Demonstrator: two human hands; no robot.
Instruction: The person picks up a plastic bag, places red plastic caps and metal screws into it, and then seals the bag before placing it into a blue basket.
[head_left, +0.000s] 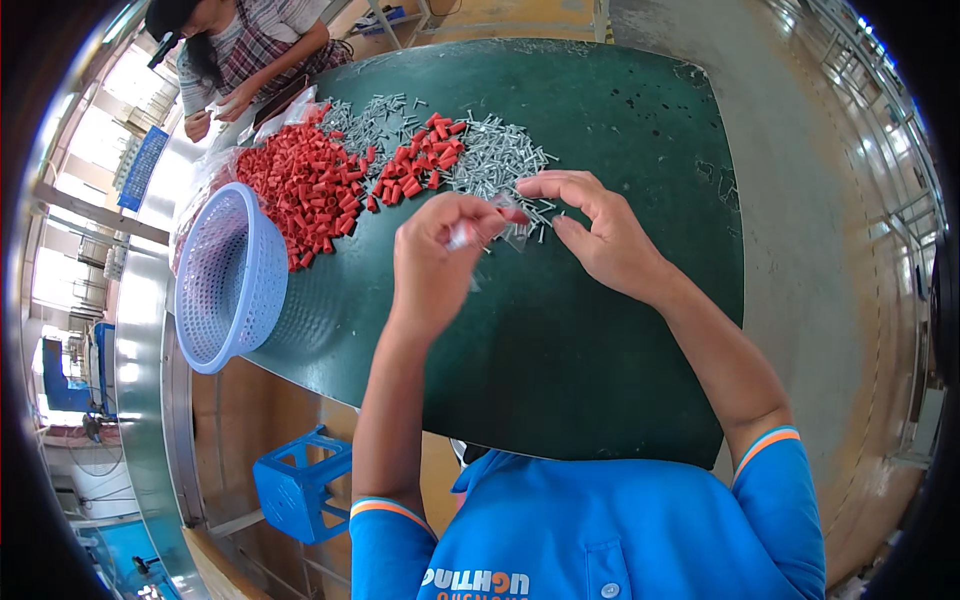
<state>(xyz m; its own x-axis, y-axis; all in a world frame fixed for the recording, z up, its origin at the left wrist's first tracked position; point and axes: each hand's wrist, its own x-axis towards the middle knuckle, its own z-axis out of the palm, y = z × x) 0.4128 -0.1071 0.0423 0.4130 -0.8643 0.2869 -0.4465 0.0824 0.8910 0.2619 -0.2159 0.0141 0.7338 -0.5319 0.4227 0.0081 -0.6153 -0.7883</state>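
In my left hand [440,255] a small clear plastic bag [516,232] is pinched between closed fingers. A red piece shows at the bag, by my fingertips; I cannot tell whether it is inside. My right hand [605,230] is just right of it, thumb and fingers apart, with nothing visible between them. Its fingertips hover at the edge of a pile of silver screws [490,155]. Beyond my left hand lies a small group of red caps [420,160], left of the screws.
A larger heap of red caps [300,180] lies farther left, beside a light blue perforated basket [236,290] tilted at the edge of the green table [590,370]. More screws [375,120] lie behind. A co-worker [255,50] works at the far left; a blue stool [300,485] stands below.
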